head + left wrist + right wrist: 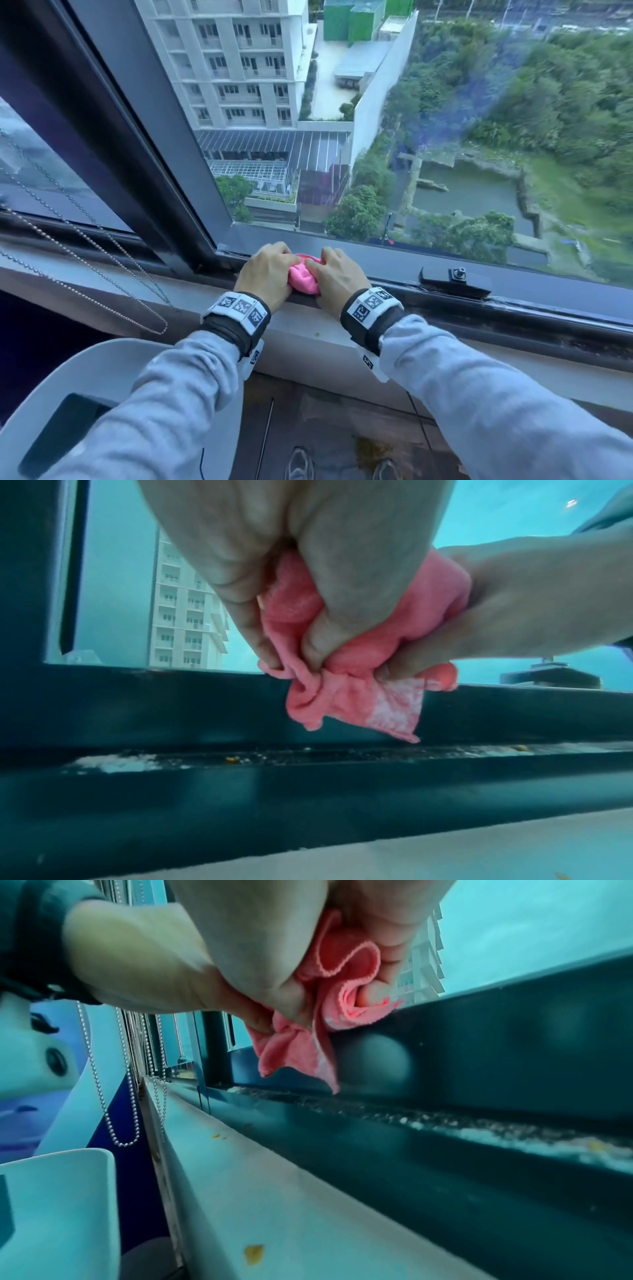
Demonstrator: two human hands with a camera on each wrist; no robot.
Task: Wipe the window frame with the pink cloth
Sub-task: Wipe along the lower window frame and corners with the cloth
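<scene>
A bunched pink cloth [302, 278] sits between my two hands over the bottom rail of the dark window frame [394, 270], near its left corner. My left hand [265, 270] grips the cloth's left side with curled fingers; my right hand [334, 274] grips its right side. In the left wrist view the pink cloth [346, 685] hangs from the pinching fingers, a whitish dusty patch on its lower corner, just above the frame rail [205, 712]. The right wrist view shows the cloth [308, 1042] wrapped round a fingertip, its corner dangling to the dusty track [445, 1123].
White dust and yellow crumbs lie along the frame's track [113, 762]. A black window latch [457, 279] is bolted on the rail to the right. A bead chain [102, 270] hangs at the left. A white chair [85, 394] stands below left, beside the pale sill [308, 329].
</scene>
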